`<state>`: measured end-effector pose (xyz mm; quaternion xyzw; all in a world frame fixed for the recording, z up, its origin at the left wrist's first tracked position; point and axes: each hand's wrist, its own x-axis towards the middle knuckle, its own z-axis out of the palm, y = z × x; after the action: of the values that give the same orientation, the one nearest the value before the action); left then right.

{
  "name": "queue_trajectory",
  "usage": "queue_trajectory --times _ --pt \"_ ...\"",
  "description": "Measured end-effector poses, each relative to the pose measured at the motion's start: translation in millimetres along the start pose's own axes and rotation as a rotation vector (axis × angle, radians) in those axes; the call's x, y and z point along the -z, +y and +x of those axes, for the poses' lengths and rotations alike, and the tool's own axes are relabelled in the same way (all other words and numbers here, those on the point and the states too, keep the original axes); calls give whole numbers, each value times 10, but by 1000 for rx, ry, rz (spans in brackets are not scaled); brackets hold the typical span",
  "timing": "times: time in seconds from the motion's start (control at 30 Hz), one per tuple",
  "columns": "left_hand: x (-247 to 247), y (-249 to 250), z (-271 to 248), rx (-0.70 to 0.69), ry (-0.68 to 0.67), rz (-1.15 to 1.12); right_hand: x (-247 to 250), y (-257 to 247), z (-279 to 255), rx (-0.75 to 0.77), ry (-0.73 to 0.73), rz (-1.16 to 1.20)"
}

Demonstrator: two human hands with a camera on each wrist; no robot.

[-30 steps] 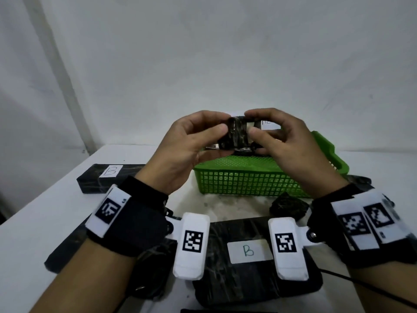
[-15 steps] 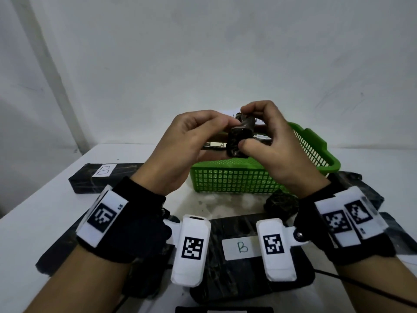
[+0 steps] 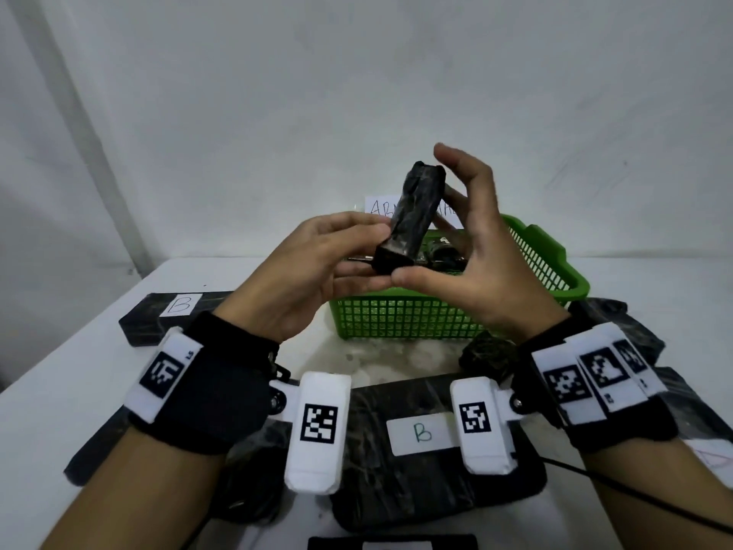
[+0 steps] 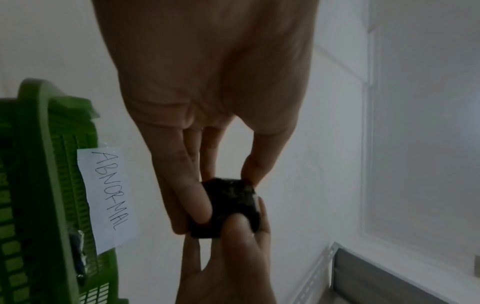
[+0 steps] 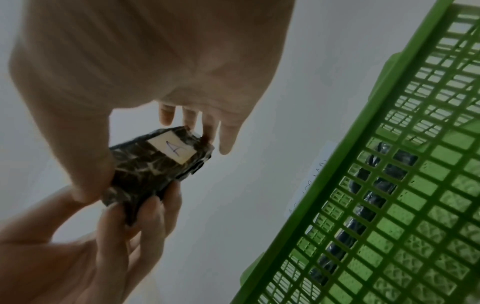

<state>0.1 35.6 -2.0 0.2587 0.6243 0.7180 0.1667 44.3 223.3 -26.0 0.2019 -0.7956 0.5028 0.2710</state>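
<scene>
A small black wrapped block (image 3: 414,216) stands nearly upright in the air above the green basket (image 3: 396,315). In the right wrist view the block (image 5: 155,166) carries a white label marked A (image 5: 172,150). My left hand (image 3: 377,252) pinches its lower end between thumb and fingers. My right hand (image 3: 444,208) holds it lengthwise: the thumb presses under the lower end and spread fingertips (image 5: 207,131) touch the top end. From the left wrist the block (image 4: 231,205) shows end-on between both hands. A paper label reading ABNORMAL (image 4: 109,191) hangs on the basket (image 4: 39,164).
Several black wrapped things (image 3: 444,248) lie in the basket. On the white table a black slab labelled B (image 3: 424,434) lies near me, another B slab (image 3: 178,307) at the left, a black lump (image 3: 488,355) before the basket. A cable (image 3: 634,494) runs at right.
The block has turned from lying sideways between my hands to standing nearly upright and a little higher. My right fingers have spread along it up to its top end.
</scene>
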Motion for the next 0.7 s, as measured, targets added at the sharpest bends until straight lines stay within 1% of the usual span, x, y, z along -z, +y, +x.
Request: queue_trajectory --times 0.07,0.13,0.17,0.23,0.27,0.33,0.5,0.63,0.7 --pt "-1 -19 19 -37 60 38 2 -13 11 -60 17 57" --pt "-10 -53 28 -97 105 131 9 -26 41 -140 91 132" --pt "-16 -68 31 -117 112 181 18 -24 58 -178 112 166" --pt "-33 -84 25 -136 95 271 26 -21 86 -228 110 220" --pt "-42 -89 22 -140 79 304 24 -13 98 -229 111 216" --pt "-57 -97 16 -147 59 346 13 10 103 -181 132 155" --pt "-95 -108 9 -169 20 422 -38 19 99 -77 231 2" --pt "-139 -155 18 -177 -18 426 -37 24 101 -81 314 -12" --pt "-147 -181 38 -189 -12 446 -6 24 97 -92 304 -21"
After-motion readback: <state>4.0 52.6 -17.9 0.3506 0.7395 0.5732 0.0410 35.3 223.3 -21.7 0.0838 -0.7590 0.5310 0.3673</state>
